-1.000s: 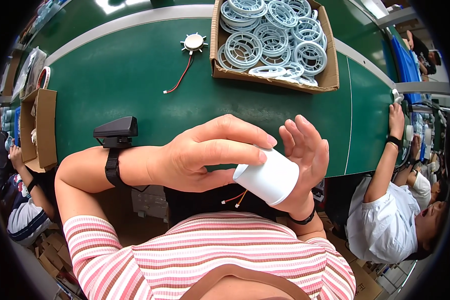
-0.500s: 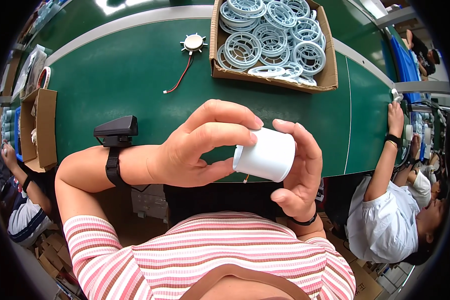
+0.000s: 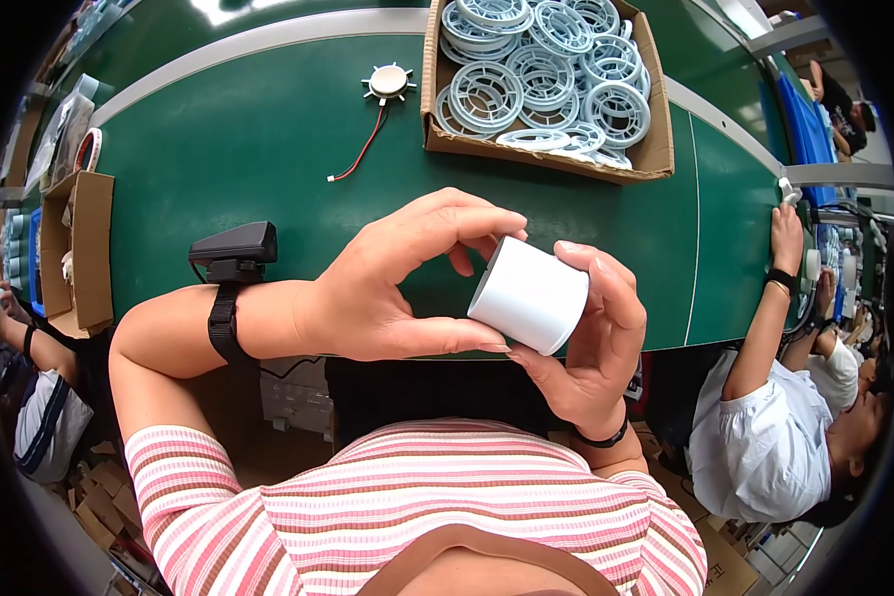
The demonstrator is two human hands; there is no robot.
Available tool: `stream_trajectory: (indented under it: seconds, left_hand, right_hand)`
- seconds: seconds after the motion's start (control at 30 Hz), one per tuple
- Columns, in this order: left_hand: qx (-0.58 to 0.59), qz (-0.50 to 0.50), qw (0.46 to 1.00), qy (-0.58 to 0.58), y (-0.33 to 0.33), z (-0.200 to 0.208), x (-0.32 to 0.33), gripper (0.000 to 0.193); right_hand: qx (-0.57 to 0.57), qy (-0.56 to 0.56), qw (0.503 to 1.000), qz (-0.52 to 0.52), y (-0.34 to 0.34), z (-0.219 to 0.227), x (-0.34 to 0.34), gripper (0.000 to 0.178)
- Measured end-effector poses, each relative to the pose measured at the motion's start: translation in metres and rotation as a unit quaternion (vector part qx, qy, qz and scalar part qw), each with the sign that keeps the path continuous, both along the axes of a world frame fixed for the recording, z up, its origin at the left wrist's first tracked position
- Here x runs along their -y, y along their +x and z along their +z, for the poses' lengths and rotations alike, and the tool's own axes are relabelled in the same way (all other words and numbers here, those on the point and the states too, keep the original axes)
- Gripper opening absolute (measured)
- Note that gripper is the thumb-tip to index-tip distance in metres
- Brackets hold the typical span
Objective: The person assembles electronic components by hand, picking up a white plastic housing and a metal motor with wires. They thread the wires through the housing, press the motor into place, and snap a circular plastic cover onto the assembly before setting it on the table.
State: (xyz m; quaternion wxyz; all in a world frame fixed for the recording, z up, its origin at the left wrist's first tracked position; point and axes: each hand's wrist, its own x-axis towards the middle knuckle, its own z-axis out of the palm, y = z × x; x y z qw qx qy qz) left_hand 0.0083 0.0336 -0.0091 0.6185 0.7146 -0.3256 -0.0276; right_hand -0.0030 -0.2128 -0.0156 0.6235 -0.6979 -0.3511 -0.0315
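Note:
A smooth white plastic cylinder point(image 3: 531, 296) is held tilted in front of my chest, above the table's near edge. My left hand point(image 3: 407, 283) grips its left end, the thumb along the lower side and the fingertips at the upper rim. Around the right end curl the fingers of my right hand point(image 3: 601, 333), with its thumb against the lower side. What is inside the cylinder cannot be seen. Farther off on the green table lies a round white part with short spokes point(image 3: 387, 81), a red and black wire point(image 3: 372, 142) trailing from it to a small white plug.
An open cardboard box point(image 3: 546, 157) full of pale blue plastic rings point(image 3: 485, 96) stands at the back. Another cardboard box point(image 3: 91, 253) is at the left. A black device point(image 3: 233, 245) is strapped to my left wrist. At the right, a co-worker's arm point(image 3: 770, 308) reaches onto the table.
The cylinder has turned a little in my hands. My left thumb has slid under its lower side, and my right thumb has closed against it. A small orange wire below it is now out of sight.

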Motion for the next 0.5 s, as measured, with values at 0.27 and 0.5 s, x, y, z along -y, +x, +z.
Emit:
stream_trajectory:
  seconds: [0.27, 0.5]
  left_hand:
    - [-0.023, -0.007, 1.0, -0.012, 0.0004, -0.0025, -0.0015, 0.079]
    - [-0.028, -0.008, 1.0, -0.008, 0.0011, 0.0001, -0.0026, 0.074]
  right_hand:
    - [-0.011, 0.008, 1.0, 0.016, 0.0021, 0.0024, 0.0, 0.087]
    - [-0.044, 0.021, 0.998, 0.029, 0.0011, -0.0015, 0.0019, 0.088]
